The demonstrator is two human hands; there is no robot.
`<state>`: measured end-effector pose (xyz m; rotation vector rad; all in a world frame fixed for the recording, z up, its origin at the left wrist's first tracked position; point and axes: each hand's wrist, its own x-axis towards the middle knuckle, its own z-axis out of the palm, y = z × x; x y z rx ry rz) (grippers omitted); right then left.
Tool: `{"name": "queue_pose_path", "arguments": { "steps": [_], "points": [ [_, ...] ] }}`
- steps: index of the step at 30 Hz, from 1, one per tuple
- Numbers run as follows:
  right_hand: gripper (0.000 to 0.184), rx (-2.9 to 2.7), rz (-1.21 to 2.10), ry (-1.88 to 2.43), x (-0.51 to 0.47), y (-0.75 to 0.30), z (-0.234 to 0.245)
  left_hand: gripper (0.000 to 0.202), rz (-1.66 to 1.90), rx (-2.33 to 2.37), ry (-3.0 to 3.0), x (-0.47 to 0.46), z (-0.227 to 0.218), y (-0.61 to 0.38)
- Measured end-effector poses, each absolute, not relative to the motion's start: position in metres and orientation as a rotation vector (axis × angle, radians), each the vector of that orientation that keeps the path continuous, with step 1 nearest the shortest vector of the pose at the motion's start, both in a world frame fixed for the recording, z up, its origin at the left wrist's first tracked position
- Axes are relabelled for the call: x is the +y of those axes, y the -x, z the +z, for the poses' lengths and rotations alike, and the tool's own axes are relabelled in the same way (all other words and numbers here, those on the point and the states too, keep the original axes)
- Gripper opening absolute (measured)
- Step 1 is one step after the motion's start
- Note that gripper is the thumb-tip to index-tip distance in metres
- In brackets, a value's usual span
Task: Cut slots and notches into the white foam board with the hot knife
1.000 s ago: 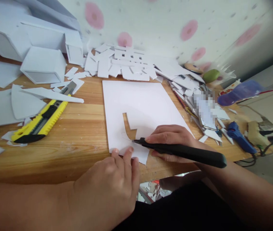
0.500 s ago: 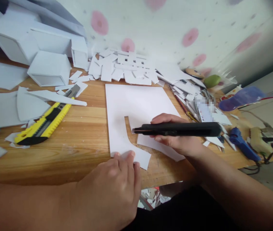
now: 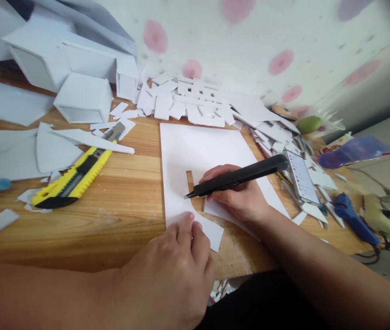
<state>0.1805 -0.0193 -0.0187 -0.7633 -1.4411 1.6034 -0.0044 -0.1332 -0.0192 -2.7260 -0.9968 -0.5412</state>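
Note:
A white foam board sheet [image 3: 195,146] lies on the wooden table [image 3: 119,197] with a curved slot cut into its near part. My left hand [image 3: 177,261] presses its fingertips flat on the sheet's near corner. My right hand [image 3: 239,197] grips a black cutter [image 3: 239,176], whose tip rests at the slot's left edge. Under the right hand lies the partly freed piece of board.
A yellow utility knife [image 3: 74,176] lies left of the sheet among white offcuts. White foam boxes [image 3: 81,98] stand at the back left. A heap of scraps [image 3: 195,98] lines the wall. On the right are a phone [image 3: 301,176] and a blue glue gun [image 3: 355,217].
My right hand has lifted the cutter from the near end of the cut and brought its tip up to the slot's upper left. The cut piece shifted slightly right.

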Motion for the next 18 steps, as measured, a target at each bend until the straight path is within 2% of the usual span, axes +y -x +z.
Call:
{"name": "queue_pose_path", "arguments": {
  "steps": [18],
  "points": [
    [0.025, -1.864, 1.139, 0.679, -0.023, -0.182, -0.013, 0.025, -0.536, -1.009, 2.744, -0.136, -0.025, 0.004]
  ]
}}
